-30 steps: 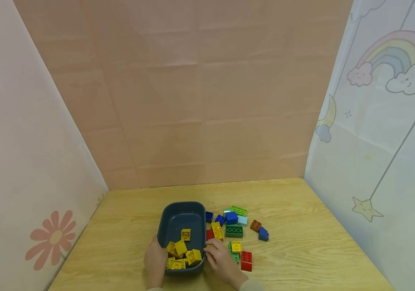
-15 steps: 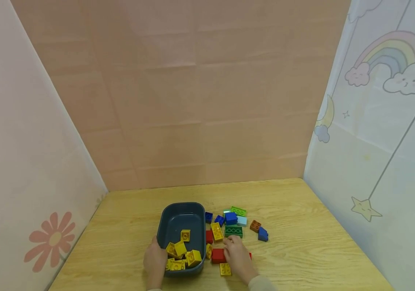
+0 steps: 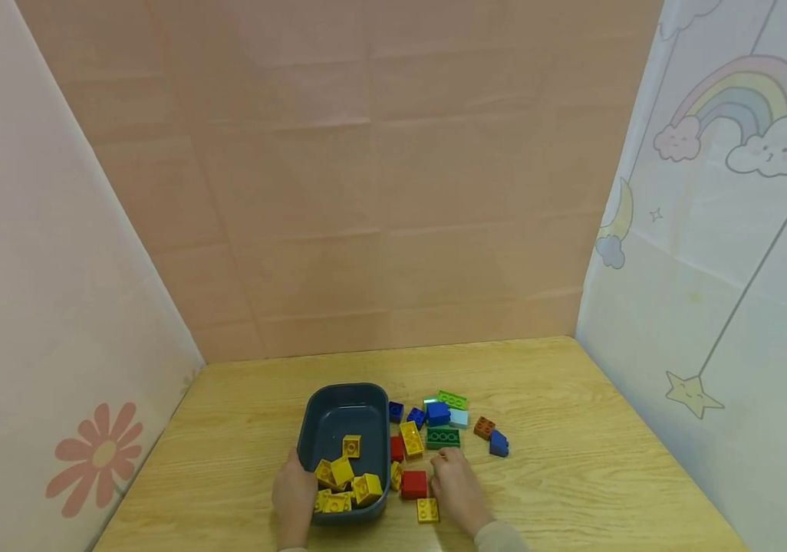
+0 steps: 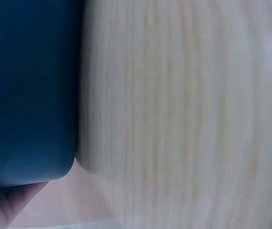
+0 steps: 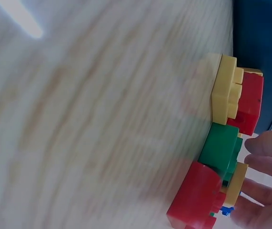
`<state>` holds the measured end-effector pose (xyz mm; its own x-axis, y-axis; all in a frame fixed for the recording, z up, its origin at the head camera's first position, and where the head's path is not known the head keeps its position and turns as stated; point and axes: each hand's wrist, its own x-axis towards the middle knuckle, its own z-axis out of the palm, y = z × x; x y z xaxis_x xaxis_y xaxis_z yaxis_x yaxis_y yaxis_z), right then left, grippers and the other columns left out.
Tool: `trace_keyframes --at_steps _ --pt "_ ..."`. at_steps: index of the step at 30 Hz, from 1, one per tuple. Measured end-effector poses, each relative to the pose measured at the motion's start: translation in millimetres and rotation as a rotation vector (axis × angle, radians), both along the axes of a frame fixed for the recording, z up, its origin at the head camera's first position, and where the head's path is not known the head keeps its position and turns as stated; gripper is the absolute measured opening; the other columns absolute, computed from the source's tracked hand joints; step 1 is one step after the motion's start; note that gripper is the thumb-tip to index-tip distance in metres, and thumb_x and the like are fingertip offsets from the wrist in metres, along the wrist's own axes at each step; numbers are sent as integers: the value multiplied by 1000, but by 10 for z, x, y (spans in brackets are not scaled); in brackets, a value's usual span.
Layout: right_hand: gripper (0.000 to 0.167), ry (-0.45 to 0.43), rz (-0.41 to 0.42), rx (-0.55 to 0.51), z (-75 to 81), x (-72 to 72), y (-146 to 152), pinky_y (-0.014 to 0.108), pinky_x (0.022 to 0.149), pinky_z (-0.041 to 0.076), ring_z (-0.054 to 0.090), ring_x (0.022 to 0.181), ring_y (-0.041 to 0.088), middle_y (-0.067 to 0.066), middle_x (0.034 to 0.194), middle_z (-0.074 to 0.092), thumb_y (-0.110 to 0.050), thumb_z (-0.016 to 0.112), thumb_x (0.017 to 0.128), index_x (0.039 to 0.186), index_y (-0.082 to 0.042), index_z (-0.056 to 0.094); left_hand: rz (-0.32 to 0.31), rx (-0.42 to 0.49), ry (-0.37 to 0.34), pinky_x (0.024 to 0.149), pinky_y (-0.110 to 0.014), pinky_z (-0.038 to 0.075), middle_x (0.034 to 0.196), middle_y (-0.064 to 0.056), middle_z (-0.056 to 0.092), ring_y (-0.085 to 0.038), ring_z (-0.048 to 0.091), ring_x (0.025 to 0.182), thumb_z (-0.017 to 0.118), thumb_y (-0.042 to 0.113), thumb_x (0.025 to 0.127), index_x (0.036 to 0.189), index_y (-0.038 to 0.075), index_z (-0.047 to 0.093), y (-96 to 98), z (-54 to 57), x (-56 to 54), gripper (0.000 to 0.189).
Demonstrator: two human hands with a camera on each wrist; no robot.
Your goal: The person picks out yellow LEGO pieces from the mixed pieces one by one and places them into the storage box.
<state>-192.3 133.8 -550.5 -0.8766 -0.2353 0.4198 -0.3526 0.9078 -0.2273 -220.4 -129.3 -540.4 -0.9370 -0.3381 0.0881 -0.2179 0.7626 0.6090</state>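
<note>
- Gripping the tray (image 3: 345,415) by its left side: my left hand (image 3: 294,491)
- Yellow bricks (image 3: 342,470) are lying inside its near half
- My right hand (image 3: 459,489) is sitting beside a red brick (image 3: 414,484); its fingers' grasp I cannot tell

The bin (image 3: 348,418) is dark blue-grey, its bricks (image 3: 342,469) yellow; the loose bricks (image 3: 414,484) are red, yellow, green, blue, pale blue and brown. The desk (image 3: 573,445) shows tan woodgrain, the backdrop (image 3: 380,192) peach, the flower (image 3: 103,454) coral, the rainbow (image 3: 745,92) pastel.
</note>
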Motion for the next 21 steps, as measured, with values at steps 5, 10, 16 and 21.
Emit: trace_keyframes --at_steps 5,10,16,21 --pt "18 -33 -18 14 -20 -7 30 41 71 46 52 85 29 13 89 58 -7 72 66 81 -2 66 4 1 8 63 -48 47 91 -28 58 -41 58 81 56 -5 75 111 -11 49 -3 -12 -14 38" --pt "19 -80 -1 1 19 -3 27 39 70 47 52 84 29 13 89 57 -1 72 65 82 0 65 -4 -3 31 61 -48 47 87 -27 59 -40 58 79 56 -2 78 108 -10 51 -3 -37 -21 32" --pt "18 -38 21 -58 32 -5 31 37 72 47 53 86 29 13 90 57 5 70 66 83 1 64 -7 4 30 59 -48 47 84 -25 59 -39 58 77 56 0 80 105 -9 52 -7 -39 -8 27" --pt "24 22 39 -247 85 -23 6 38 77 47 53 95 29 16 101 56 0 69 73 96 3 63 -8 9 18 62 -47 48 87 -25 59 -39 58 80 56 -1 79 106 -9 51 0 -7 0 28"
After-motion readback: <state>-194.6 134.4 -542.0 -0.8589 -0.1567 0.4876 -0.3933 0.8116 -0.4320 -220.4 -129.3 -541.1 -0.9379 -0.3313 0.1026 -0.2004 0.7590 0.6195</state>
